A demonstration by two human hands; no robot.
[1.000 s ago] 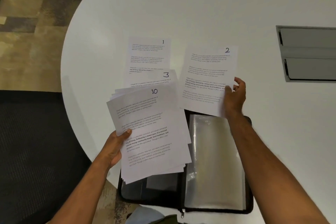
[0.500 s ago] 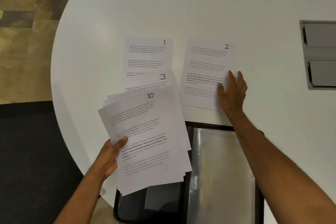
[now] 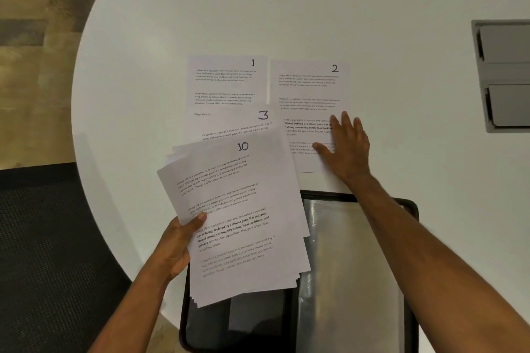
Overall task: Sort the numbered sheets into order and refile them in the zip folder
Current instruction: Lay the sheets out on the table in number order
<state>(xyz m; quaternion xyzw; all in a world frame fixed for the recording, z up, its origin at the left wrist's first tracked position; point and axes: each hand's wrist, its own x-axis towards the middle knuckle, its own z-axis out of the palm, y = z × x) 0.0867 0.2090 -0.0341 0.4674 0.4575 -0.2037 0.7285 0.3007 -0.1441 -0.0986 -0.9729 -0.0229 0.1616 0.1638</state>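
Your left hand (image 3: 175,243) grips fanned stack (image 3: 241,218), sheet 10 on top, above open zip folder (image 3: 358,266). Right hand (image 3: 348,146) flat, fingers straight, on sheet 2 (image 3: 309,89). Risk: loose fan slips, scrambles laid-out order.

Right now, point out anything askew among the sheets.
Sheet 3 lies tilted, overlapping the bottom of sheet 1. The stack in the left hand is fanned unevenly, sheet 10 on top. Sheet 2 lies straight under the right hand.
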